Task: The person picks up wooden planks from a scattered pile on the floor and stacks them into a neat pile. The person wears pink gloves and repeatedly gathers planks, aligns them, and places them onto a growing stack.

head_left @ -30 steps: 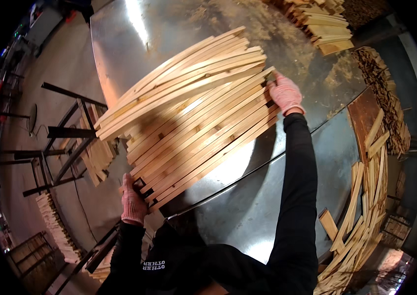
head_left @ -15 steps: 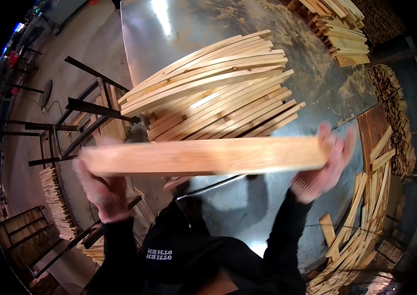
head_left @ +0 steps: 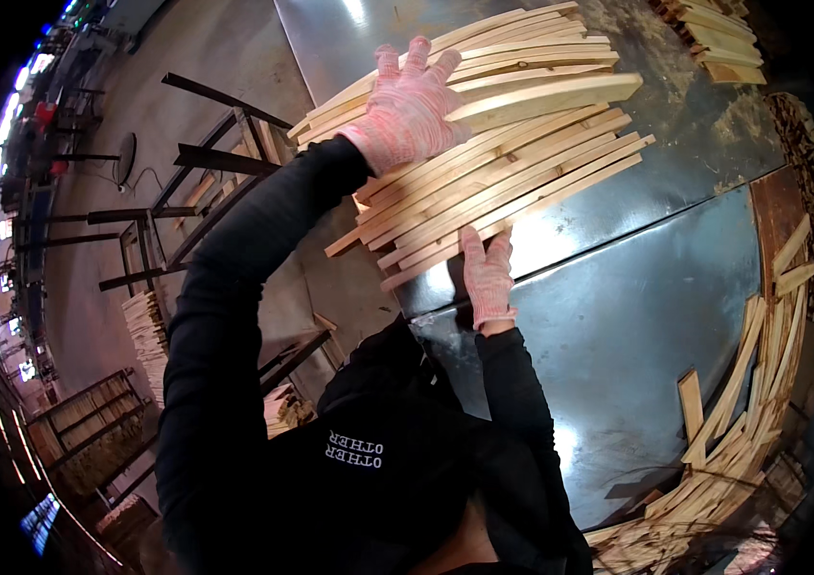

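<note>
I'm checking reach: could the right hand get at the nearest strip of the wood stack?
Likely yes: the right hand is right at that strip, and nothing visible blocks the way.

Room on worktop (head_left: 637,278) R of R hand (head_left: 488,273); wood strips (head_left: 527,158) block path to L hand (head_left: 407,113); dk frame (head_left: 225,160) obstructs L.

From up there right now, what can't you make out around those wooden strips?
All in the head view:
- Left part of the long pale strip: hidden by the left hand.
- Whether the right hand grips anything: its own back hides that.
- Rest of the far wood stack: cut off by the top edge.
- Background equipment: too small and blurred.
</note>
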Available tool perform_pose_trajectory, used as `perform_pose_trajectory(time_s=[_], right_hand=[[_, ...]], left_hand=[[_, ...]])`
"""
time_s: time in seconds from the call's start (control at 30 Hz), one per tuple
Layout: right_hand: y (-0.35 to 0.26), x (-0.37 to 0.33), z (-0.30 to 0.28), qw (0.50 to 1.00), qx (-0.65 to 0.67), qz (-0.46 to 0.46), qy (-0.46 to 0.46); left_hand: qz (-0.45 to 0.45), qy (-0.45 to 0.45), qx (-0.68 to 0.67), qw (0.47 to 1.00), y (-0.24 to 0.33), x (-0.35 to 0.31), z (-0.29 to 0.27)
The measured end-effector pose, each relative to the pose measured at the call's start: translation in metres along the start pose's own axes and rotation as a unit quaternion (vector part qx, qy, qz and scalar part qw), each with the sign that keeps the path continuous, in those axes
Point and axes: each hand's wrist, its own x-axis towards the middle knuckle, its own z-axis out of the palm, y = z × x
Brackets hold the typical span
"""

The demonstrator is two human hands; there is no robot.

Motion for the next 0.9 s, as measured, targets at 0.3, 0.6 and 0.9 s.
perform_pose_trajectory(time_s=[0.3,0.6,0.9], right_hand=[[0.035,-0.007,0.006,0.985,-0.065,-0.150,0.058],[0.118,-0.170,-0.241,0.805,-0.273,0.328,0.412],[0.342,-0.318,-0.517,0.765,-0.314,0.308,0.470]], left_hand=[[0.075,0.086,-0.112,0.987,-0.123,0.082,0.079],[-0.010,0.183,-0.135,0.974,-0.169,0.103,0.077],[0.142,-0.309,-0.490,0.803,0.264,-0.127,0.148]])
